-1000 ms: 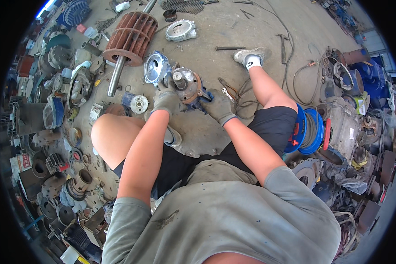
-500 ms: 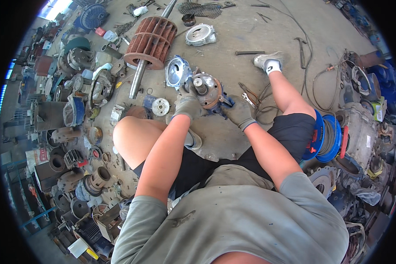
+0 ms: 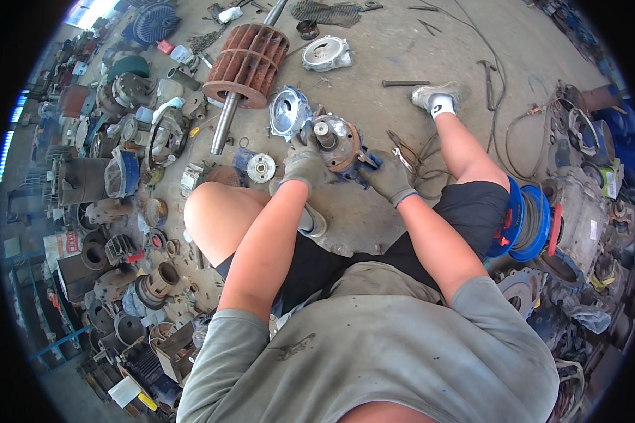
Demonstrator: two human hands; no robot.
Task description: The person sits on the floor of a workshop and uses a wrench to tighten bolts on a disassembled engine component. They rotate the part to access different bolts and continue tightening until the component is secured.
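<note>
Between my legs is a round metal housing point(image 3: 345, 156), its face worn to rusty brown, with blue paint on its sides. A short steel shaft end point(image 3: 324, 134) sticks up from it. My left hand point(image 3: 306, 166), in a grey work glove, grips the housing's left edge beside the shaft, fingers curled. Gloved too, my right hand point(image 3: 389, 179) is closed around a blue lug on the housing's right side; its fingertips are partly hidden. Just beyond my left hand, a blue-rimmed silver end cover point(image 3: 289, 113) leans close to the housing. A small round flange point(image 3: 261, 168) lies to the left.
A rusty rotor point(image 3: 248, 63) on a long shaft lies ahead left. Another silver cover point(image 3: 327, 53) is farther off. Pliers point(image 3: 402, 155) and cable lie right of my right hand, a hammer point(image 3: 488, 84) beyond. A blue cable reel point(image 3: 529, 220) stands by my right thigh. Machine parts crowd the left.
The whole view has shifted slightly, so things sit a little farther right. Both hands keep their hold on the housing, with no clear movement of it.
</note>
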